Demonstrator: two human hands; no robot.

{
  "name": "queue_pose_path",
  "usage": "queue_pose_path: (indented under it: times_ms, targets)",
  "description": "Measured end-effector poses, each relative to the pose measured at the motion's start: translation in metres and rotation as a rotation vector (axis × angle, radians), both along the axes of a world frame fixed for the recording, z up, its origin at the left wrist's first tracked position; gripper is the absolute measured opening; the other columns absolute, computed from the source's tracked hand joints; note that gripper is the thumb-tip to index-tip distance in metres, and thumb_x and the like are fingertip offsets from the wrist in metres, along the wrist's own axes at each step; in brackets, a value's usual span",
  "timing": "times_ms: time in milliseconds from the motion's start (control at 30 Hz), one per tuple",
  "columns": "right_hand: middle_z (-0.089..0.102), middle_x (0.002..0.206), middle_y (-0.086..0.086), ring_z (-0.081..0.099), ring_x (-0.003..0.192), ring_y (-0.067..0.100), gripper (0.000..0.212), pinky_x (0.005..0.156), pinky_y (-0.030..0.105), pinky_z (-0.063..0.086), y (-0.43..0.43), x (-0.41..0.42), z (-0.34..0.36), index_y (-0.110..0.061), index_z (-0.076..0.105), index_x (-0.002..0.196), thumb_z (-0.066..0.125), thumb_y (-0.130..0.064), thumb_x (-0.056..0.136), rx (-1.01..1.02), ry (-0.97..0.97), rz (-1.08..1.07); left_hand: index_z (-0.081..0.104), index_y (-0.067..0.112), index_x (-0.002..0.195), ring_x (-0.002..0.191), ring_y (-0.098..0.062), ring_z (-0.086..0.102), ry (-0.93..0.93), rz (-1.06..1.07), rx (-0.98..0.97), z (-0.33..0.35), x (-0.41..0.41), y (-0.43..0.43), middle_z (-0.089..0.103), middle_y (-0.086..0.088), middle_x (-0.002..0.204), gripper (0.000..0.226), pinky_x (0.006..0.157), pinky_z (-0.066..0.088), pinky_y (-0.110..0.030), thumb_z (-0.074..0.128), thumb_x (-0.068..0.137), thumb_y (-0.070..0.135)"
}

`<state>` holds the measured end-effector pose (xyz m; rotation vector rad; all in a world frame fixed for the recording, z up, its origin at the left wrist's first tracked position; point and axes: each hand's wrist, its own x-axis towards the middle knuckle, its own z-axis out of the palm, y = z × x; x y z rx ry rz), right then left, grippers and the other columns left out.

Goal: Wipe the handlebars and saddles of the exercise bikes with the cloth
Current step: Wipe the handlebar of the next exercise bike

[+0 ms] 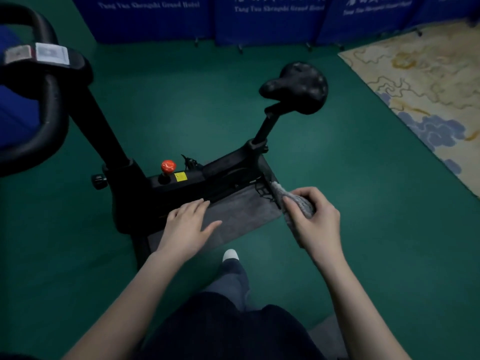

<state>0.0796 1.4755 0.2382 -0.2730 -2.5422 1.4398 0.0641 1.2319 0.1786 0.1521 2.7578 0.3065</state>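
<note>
- Currently the right hand (314,216) grips a bunched grey cloth (280,193): the fingers curl over it and the thumb pinches from the near side. One end pokes out past the fingertips and the other hangs below the palm.
- The left hand (187,224) is spread flat, fingers straight and close together, thumb out to the side. Its fingertips lie over the lower edge of the bike frame (181,188); whether they touch it cannot be told.
- A grey mat (241,211) lies under the bike, showing between the two hands.
- The black saddle (298,87) stands on its post well beyond the right hand, apart from the cloth.
- The black handlebar (49,107) curves up far to the left of the left hand, with a small console (39,54) on it.
- A red knob (168,166) and a yellow sticker (180,176) sit on the frame just beyond the left hand's fingertips.
- A white shoe tip (230,254) rests on the green floor (181,100) between the wrists.
- A patterned rug (428,87) lies far to the right of the right hand, and blue screens (259,19) stand beyond the bike.
</note>
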Motion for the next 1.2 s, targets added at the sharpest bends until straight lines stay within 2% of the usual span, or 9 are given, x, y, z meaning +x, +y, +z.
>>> queue_pose_path:
  times_ms: [200, 333, 633, 867, 1200]
  targets:
    - [0.066, 0.077, -0.021, 0.061, 0.072, -0.001, 0.009, 0.059, 0.009, 0.044, 0.003, -0.076, 0.003, -0.025, 0.064, 0.081, 0.071, -0.02, 0.083, -0.014, 0.001, 0.11, 0.026, 0.023, 0.15, 0.143, -0.014, 0.021, 0.008, 0.099, 0.01, -0.004, -0.047, 0.009, 0.025, 0.005, 0.156, 0.069, 0.115, 0.018, -0.037, 0.03, 0.094, 0.063]
    - [0.066, 0.081, -0.026, 0.061, 0.073, -0.005, 0.015, 0.061, 0.004, 0.041, -0.007, -0.115, 0.007, -0.03, 0.062, 0.078, 0.071, -0.019, 0.083, -0.023, -0.005, 0.223, 0.027, 0.024, 0.149, 0.143, -0.013, 0.02, 0.02, 0.23, 0.016, 0.001, -0.055, 0.003, 0.025, 0.006, 0.156, 0.069, 0.115, 0.016, -0.036, 0.03, 0.093, 0.064]
    - [0.067, 0.075, -0.017, 0.061, 0.071, -0.005, 0.012, 0.06, 0.003, 0.04, -0.037, -0.21, 0.007, -0.024, 0.063, 0.079, 0.072, -0.016, 0.083, -0.062, -0.016, 0.615, 0.025, 0.025, 0.15, 0.144, -0.013, 0.018, -0.029, 0.644, -0.008, 0.0, -0.059, 0.002, 0.022, 0.006, 0.157, 0.069, 0.115, 0.017, -0.037, 0.027, 0.093, 0.065]
    - [0.067, 0.081, -0.022, 0.063, 0.078, -0.003, 0.013, 0.065, 0.005, 0.041, -0.055, -0.28, 0.025, -0.027, 0.063, 0.079, 0.071, -0.017, 0.084, -0.093, 0.022, 0.958, 0.025, 0.024, 0.15, 0.142, -0.011, 0.022, 0.087, 1.019, 0.012, 0.014, -0.063, 0.032, 0.024, 0.006, 0.156, 0.07, 0.116, 0.019, -0.034, 0.027, 0.093, 0.064]
    - [0.068, 0.082, -0.017, 0.064, 0.077, 0.002, 0.01, 0.066, 0.01, 0.045, -0.146, -0.283, 0.065, -0.026, 0.065, 0.083, 0.07, -0.018, 0.085, -0.231, 0.025, 1.355, 0.025, 0.025, 0.15, 0.141, -0.01, 0.024, 0.255, 1.405, -0.052, 0.051, -0.036, 0.027, 0.026, 0.008, 0.155, 0.07, 0.114, 0.019, -0.031, 0.03, 0.091, 0.064]
